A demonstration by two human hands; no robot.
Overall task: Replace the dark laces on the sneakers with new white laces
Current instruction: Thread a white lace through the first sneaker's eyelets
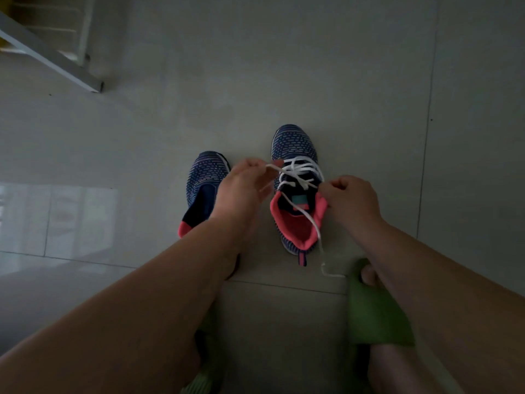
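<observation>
On the grey tiled floor (341, 81), 2 sneakers are set side by side, toes pointing away from the person. The right sneaker (295, 191) is taken as landmark. A white lace (298, 173) is already crossed through its eyelets in several rows; no dark lace is seen on it. The left sneaker (203, 189), just beside the landmark on its left, appears unlaced, though much of it is covered by the forearm.

The left hand (241, 186) is held left of the landmark's eyelets, and 1 lace end is pinched between its fingertips and drawn taut, presumably to take up slack. The right hand (348, 200) is curled at the landmark's right collar; it seems to grip the other strand, whose free tail is trailed over the pink lining (295, 223) and onto the floor nearer the person. The pull from opposite sides is judged to even the lace lengths.

Green slippers (372, 308) are worn, nearer than the landmark's heel.

Judgement: 1 shoe nearly laced, 1 remaining.
</observation>
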